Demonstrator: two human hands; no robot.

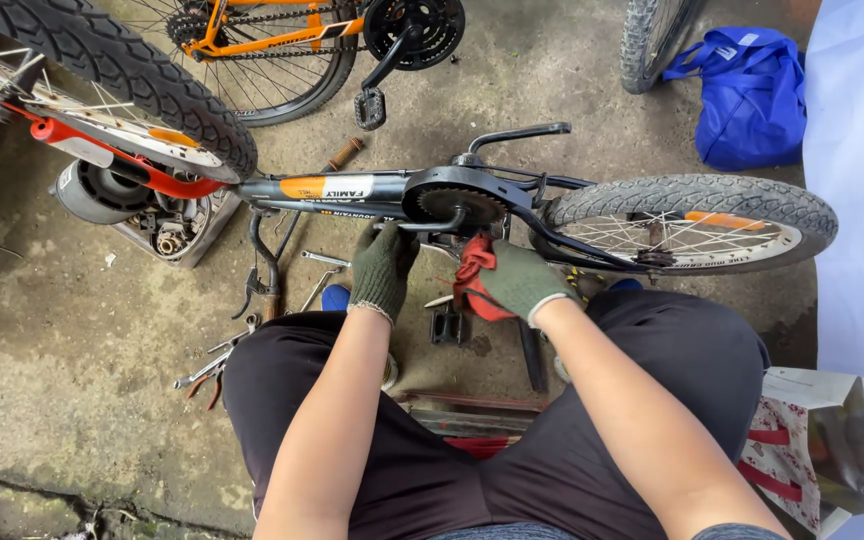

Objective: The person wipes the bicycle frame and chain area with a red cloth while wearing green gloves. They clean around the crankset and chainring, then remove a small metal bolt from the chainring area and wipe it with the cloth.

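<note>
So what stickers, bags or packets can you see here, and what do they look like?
Frame sticker: on the small bike's dark tube, left of the chain wheel; a long strip, orange at one end, white at the other.
Blue bag: on the concrete, top right; soft, crumpled cloth with handles.
Plastic bag: on the ground, bottom right by the person's leg; white with a red pattern, partly see-through.
No screens or signs.

Green work gloves (382, 268), dark trousers (652, 370)
</note>
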